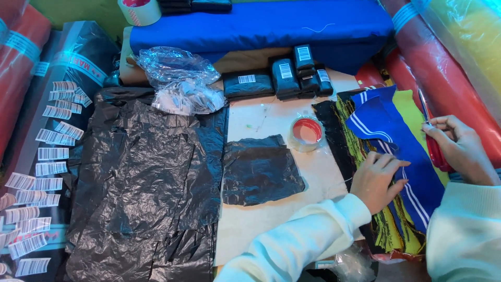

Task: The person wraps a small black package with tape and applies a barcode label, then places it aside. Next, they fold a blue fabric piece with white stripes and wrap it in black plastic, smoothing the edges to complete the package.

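Nearest the camera, the left hand (377, 180) is pressing flat, fingers loose, on blue striped fabric (389, 141) running lengthwise away from the wearer. Just right, the right hand (459, 149) is gripping red-handled scissors (432, 141); beyond, a tape roll (306, 133) is sitting

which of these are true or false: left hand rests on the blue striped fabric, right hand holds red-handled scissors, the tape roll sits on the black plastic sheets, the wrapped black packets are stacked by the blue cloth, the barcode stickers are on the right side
1. The left hand rests on the blue striped fabric. True.
2. The right hand holds red-handled scissors. True.
3. The tape roll sits on the black plastic sheets. False: it stands on the bare table, beside a small black plastic piece.
4. The wrapped black packets lie by the blue cloth. True.
5. The barcode stickers are on the right side. False: they are stuck along the left side.
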